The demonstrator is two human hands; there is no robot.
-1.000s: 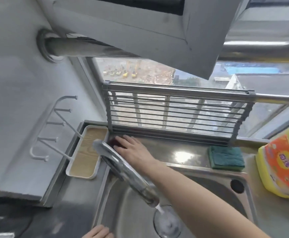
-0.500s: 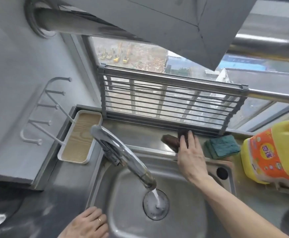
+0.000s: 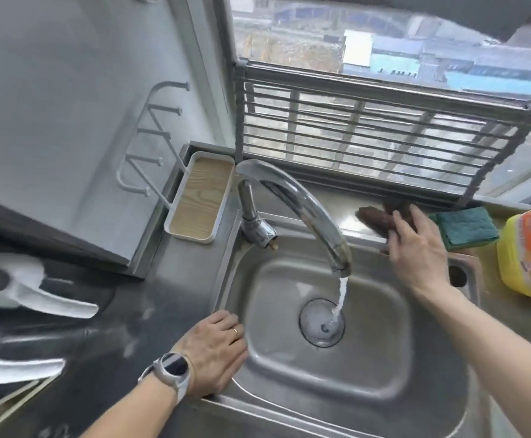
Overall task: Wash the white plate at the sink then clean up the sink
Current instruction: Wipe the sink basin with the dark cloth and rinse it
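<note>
Right hand (image 3: 416, 248) on brown rag (image 3: 381, 218) at sink's (image 3: 352, 390) back ledge, tap (image 3: 292, 200) running.
Right-hand fingers lie over the rag, pressing it on the steel ledge behind the basin; whether they curl round it, can't tell. Rag sits just left of the green sponge (image 3: 465, 227), close but whether touching, unclear. Yellow bottle (image 3: 529, 254) stands at far right, beside the sponge. Left hand (image 3: 213, 352) rests flat on the sink's front-left rim, fingers relaxed, holding nothing; watch (image 3: 174, 366) on that wrist, ring on one finger. Water falls from the spout straight into the drain (image 3: 316, 330). Basin otherwise holds only water. Wire rack (image 3: 368, 137) stands upright against the window behind the ledge. White tray (image 3: 199, 199) with wood-grain base left of the tap. No white plate in view.
</note>
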